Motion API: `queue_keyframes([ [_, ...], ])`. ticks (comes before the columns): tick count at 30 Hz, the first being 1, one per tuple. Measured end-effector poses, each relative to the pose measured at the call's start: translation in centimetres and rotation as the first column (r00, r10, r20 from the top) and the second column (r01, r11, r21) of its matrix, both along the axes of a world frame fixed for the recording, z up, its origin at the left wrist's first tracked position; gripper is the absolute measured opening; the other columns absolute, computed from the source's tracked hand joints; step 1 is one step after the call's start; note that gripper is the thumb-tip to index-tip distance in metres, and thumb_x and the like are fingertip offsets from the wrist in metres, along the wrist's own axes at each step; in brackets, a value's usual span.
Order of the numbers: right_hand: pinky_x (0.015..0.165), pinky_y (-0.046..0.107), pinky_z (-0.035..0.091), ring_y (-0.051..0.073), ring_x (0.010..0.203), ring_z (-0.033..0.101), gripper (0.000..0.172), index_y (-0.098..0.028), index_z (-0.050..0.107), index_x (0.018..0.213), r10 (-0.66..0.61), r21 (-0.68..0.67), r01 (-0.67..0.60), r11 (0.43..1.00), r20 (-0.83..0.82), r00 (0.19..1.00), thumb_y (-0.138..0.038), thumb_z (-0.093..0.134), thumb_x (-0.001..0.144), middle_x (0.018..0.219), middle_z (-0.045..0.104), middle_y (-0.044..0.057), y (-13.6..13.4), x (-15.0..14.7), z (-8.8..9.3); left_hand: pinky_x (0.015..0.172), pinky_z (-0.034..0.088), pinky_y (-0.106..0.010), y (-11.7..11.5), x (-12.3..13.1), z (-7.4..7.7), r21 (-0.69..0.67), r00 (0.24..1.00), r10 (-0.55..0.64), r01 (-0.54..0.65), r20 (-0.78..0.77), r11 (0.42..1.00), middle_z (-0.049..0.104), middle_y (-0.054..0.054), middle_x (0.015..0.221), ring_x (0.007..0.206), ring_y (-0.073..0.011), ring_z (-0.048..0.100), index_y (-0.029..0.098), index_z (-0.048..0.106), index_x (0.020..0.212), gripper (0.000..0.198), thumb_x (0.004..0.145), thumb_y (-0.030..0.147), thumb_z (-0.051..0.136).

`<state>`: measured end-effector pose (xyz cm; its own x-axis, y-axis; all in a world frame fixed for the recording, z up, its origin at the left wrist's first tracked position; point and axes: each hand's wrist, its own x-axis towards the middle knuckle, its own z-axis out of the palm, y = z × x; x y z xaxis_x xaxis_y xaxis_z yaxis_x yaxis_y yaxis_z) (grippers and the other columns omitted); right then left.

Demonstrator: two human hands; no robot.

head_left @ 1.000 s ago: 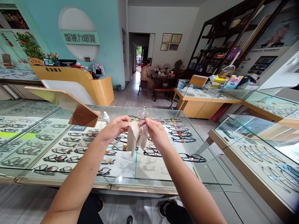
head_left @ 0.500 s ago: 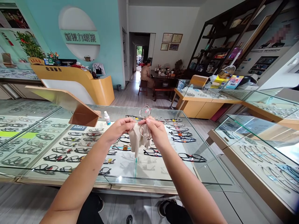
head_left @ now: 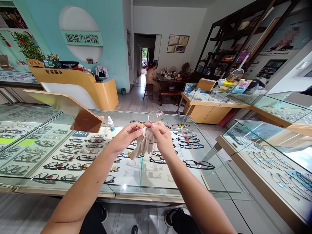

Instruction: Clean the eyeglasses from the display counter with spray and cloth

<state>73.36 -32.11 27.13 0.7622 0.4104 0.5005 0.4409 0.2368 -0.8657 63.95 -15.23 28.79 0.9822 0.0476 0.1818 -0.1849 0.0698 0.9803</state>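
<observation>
Above the glass display case, my right hand is closed on a pair of thin-rimmed eyeglasses. One round lens hangs below the fingers and the other stands above them. My left hand pinches a beige cleaning cloth, which drapes down beside the lower lens. The fingertips of both hands meet near the middle of the frame, and part of the cloth is hidden behind them. A white spray bottle with a blue label stands on the glass, left of my left hand.
The glass display case holds several rows of eyeglasses. A tilted wooden stand rests on its left part. More showcases flank the right side. Behind are a yellow counter and a person seated at a dark table.
The eyeglasses have turned slightly, their upper lens shifting right. The cloth has swung left and bunched up, and both hands stay close together.
</observation>
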Motion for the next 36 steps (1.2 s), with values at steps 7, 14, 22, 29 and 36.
queue_keyframes([
  [7, 0.087, 0.042, 0.044, 0.026, 0.092, 0.052, 0.041, -0.033, 0.091, 0.104, -0.005, -0.021, 0.006, 1.000, 0.022, 1.000, -0.064, 0.064, 0.103, 0.079, 0.053, 0.003, 0.6, -0.5, -0.7, 0.081, 0.047, -0.029, -1.2, 0.4, -1.0, 0.174, 0.988, 0.103, -0.122, 0.115, 0.977, 0.068, -0.006, 0.128, 0.089, -0.0163, 0.058, 0.022, 0.072, 0.093, 0.027, 0.097, 0.048, 0.077],
  [14, 0.091, 0.042, 0.044, 0.025, 0.093, 0.053, 0.042, -0.032, 0.091, 0.101, 0.034, 0.011, -0.033, 0.999, -0.022, 0.999, -0.064, 0.064, 0.103, 0.082, 0.060, 0.003, 0.9, -0.5, -1.0, 0.100, 0.050, -0.036, -2.8, 0.6, -1.4, 0.211, 0.949, 0.230, -0.276, 0.218, 0.938, 0.067, -0.012, 0.124, 0.123, -0.0282, 0.062, 0.021, 0.077, 0.083, 0.032, 0.101, 0.045, 0.066],
  [22, 0.087, 0.039, 0.042, 0.023, 0.088, 0.050, 0.040, -0.030, 0.091, 0.101, 0.093, 0.071, -0.088, 0.994, -0.081, 0.992, -0.062, 0.066, 0.102, 0.081, 0.051, 0.001, 1.0, -0.5, -1.1, 0.074, 0.046, -0.026, -4.0, 1.0, -2.1, -0.046, 0.946, 0.283, -0.280, 0.155, 0.959, 0.065, 0.001, 0.097, 0.081, -0.0139, 0.055, 0.024, 0.046, 0.090, 0.053, 0.080, 0.043, 0.094],
  [29, 0.089, 0.039, 0.043, 0.023, 0.089, 0.052, 0.044, -0.030, 0.091, 0.107, 0.086, 0.093, -0.081, 0.992, -0.046, 0.995, -0.064, 0.063, 0.104, 0.084, 0.053, 0.002, 0.9, -0.5, -1.2, 0.070, 0.045, -0.027, -3.3, 1.2, -2.1, 0.009, 0.977, 0.205, -0.204, -0.060, 0.979, 0.063, 0.001, 0.080, 0.074, -0.0152, 0.057, 0.019, 0.064, 0.090, 0.054, 0.071, 0.056, 0.098],
  [36, 0.096, 0.042, 0.049, 0.023, 0.096, 0.056, 0.049, -0.030, 0.091, 0.109, 0.050, 0.080, -0.053, 0.995, 0.034, 0.998, -0.070, 0.062, 0.103, 0.087, 0.057, 0.003, 0.8, -0.6, -0.9, 0.063, 0.043, -0.024, -3.2, 1.1, -1.8, -0.076, 0.990, 0.103, -0.111, -0.099, 0.991, 0.063, 0.001, 0.075, 0.068, -0.0124, 0.054, 0.015, 0.069, 0.083, 0.058, 0.063, 0.057, 0.103],
])
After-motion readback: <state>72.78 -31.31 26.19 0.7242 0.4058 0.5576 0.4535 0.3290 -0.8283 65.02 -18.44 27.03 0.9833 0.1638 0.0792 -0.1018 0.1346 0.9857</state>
